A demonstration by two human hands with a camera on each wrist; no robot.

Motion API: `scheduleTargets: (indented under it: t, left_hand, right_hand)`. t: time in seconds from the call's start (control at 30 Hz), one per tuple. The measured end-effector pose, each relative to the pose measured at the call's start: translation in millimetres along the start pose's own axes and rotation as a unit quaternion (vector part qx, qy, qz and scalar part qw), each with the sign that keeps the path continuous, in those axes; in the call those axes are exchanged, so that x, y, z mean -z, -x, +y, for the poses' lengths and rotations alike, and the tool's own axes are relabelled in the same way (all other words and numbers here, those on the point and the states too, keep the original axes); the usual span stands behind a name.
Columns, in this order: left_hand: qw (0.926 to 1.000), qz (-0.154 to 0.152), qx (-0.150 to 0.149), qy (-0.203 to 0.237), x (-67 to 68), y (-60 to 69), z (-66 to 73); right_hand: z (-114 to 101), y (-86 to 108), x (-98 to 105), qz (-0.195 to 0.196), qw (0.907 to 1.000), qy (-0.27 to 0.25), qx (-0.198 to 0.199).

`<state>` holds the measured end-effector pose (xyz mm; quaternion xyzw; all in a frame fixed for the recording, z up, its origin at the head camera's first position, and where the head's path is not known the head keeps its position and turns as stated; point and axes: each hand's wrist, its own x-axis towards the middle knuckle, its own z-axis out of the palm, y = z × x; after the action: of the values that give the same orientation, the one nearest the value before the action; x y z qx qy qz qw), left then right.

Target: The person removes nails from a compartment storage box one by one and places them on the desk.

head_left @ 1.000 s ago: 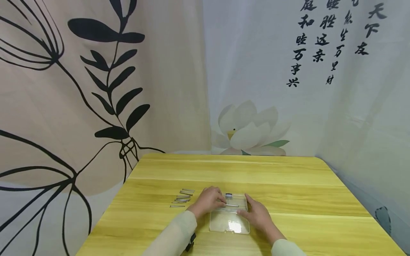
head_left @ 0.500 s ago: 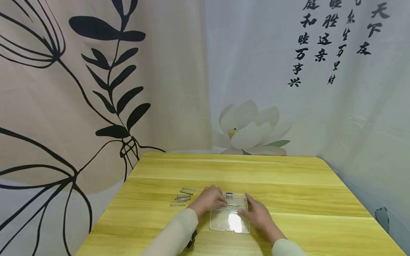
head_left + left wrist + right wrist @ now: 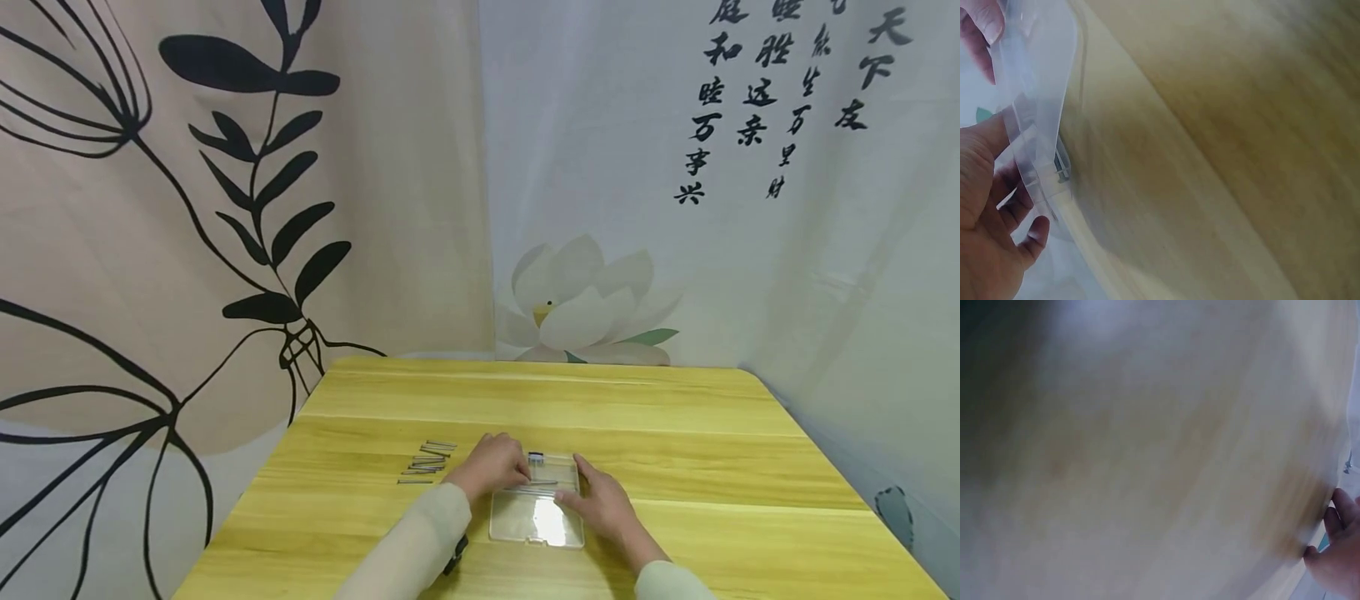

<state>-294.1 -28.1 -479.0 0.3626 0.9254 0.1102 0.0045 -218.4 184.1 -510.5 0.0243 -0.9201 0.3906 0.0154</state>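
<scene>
An opened clear plastic box (image 3: 537,533) lies on the table, hinged in the middle. My left hand (image 3: 491,464) is at its left side, fingertips pinching the end of a thin metal nail (image 3: 544,482) over the far half. The right hand (image 3: 606,502) grips the box's right edge, thumb on the near side and fingers along the outer wall. In the left wrist view, the left hand (image 3: 988,212) is beside the clear plastic, and its fingertips are partly seen through it. Some metal shows in the box there. Only part of a hand (image 3: 1338,550) appears in the right wrist view.
Several loose nails (image 3: 427,462) lie left of my left hand on the wooden table (image 3: 675,433). A small dark-and-white piece (image 3: 536,457) sits at the box's far left corner. A black strap (image 3: 455,554) is by the left sleeve. Printed curtains (image 3: 420,208) hang behind the table.
My left wrist and sleeve have shifted slightly to the right, and its fingertips have tilted a little at the nail. The right hand and box stay put.
</scene>
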Motion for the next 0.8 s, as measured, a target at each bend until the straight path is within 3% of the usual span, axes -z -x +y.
scheduleTargets:
  t: [0.27, 0.53, 0.8]
  left_hand:
    - [0.9995, -0.005, -0.019, -0.023, -6.3, -7.2, -4.8]
    - [0.9991, -0.026, -0.033, -0.001, -4.1, -7.2, -5.0]
    - [0.9965, -0.031, -0.076, 0.011, -1.3, -11.6, -9.0]
  right_hand:
    - [-0.6, -0.2, 1.4, -0.002, 1.0000, 0.001, 0.000]
    - [1.3, 0.4, 1.5, -0.008, 1.0000, -0.002, -0.005]
    - [-0.2, 1.1, 2.1, -0.002, 1.0000, 0.000, -0.005]
